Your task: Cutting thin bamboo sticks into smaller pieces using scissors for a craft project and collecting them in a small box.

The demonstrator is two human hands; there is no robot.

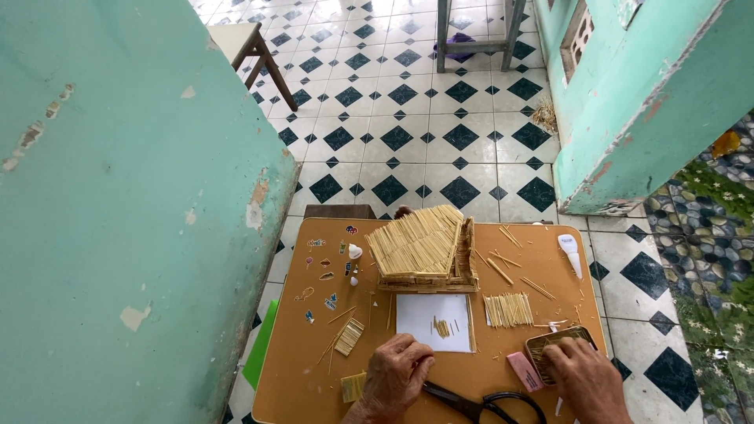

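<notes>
A small house model [424, 250] built of thin wooden sticks stands at the back middle of an orange-brown table [298, 377]. In front of it lies a white paper sheet [428, 318] with a few short sticks on it. My left hand [395, 377] rests on the table at the sheet's near left corner, fingers curled; I cannot see anything in it. My right hand [585, 377] reaches into a small metal tin [554, 349] at the right front. Black scissors [479, 404] lie between my hands at the front edge.
A row of cut sticks [508, 308] lies right of the sheet, loose sticks [503, 263] behind it. A pink eraser-like block [524, 371], a white glue tube [571, 253], small stickers [326, 267] and a stick bundle [348, 336] lie about. Green walls flank the tiled floor; stools stand behind.
</notes>
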